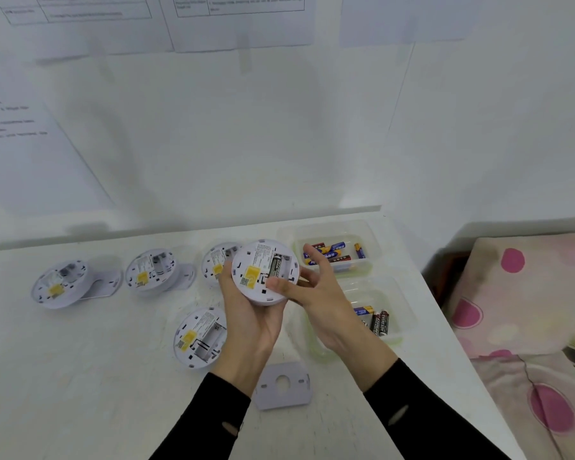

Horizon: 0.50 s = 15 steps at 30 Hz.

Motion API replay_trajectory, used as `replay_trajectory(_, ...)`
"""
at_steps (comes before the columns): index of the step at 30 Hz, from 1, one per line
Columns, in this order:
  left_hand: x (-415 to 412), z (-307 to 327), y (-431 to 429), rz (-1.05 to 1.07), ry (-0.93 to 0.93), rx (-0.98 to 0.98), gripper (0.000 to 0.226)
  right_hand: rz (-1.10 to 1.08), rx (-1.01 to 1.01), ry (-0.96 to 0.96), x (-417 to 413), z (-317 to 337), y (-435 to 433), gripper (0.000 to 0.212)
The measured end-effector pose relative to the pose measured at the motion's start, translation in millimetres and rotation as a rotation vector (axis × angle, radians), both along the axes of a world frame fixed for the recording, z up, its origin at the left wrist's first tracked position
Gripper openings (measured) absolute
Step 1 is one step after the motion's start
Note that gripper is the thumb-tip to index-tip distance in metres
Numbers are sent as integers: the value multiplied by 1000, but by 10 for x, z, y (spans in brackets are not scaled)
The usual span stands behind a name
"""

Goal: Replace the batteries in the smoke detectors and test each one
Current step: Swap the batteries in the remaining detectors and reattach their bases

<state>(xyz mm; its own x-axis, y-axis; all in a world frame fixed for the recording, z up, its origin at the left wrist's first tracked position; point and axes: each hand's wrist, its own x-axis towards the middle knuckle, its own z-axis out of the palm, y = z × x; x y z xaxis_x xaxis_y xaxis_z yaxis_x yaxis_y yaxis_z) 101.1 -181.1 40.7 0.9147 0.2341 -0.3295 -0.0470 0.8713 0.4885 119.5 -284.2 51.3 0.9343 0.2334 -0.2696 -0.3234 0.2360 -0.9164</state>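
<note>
a: fig. 1, head view. which unit is in hand, and where is it?
b: the held detector (pixel 265 272) is raised above the white table (pixel 80 376), its back facing up and tilted toward the camera. the left hand (pixel 246 313) cups it from below, fingers curled round its left and lower rim.
a: and the battery bay?
b: one dark battery (pixel 275 265) lies in the bay on the right half of the back, beside a yellow label (pixel 252 273).
a: the right hand?
b: the right hand (pixel 316 293) sits at the unit's right edge. its thumb tip touches the back at the lower end of the battery. the other fingers are spread apart and loosely bent, with the index raised clear. whether the middle fingers touch the rim cannot be told.
a: other items?
b: four units lie back-up on the table: the far-left detector (pixel 60 283), the second detector (pixel 151 268), the third detector (pixel 218 260) partly hidden behind the held one, and the near detector (pixel 201 336) just left of the left wrist, its bay open. a mounting plate (pixel 284 385) lies flat between the forearms. the far tray (pixel 369 234) holds loose blue and red cells. the near tray (pixel 399 293), partly behind the right hand, holds more, some black.
</note>
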Motion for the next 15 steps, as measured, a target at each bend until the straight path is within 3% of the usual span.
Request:
replay_trajectory(4,41,10,20,4,-5,15,52,-8,-2,37,66,-26,26,105)
replay_trajectory(8,46,-7,15,-18,6,18,55,6,125,173,169,-30,27,108)
replay_trajectory(12,35,-41,58,-5,23,75,56,85,-146,54,135,19,7,110)
replay_trajectory(15,28,-47,109,17,28,81,55,196,-295,-128,262,196,-99,96)
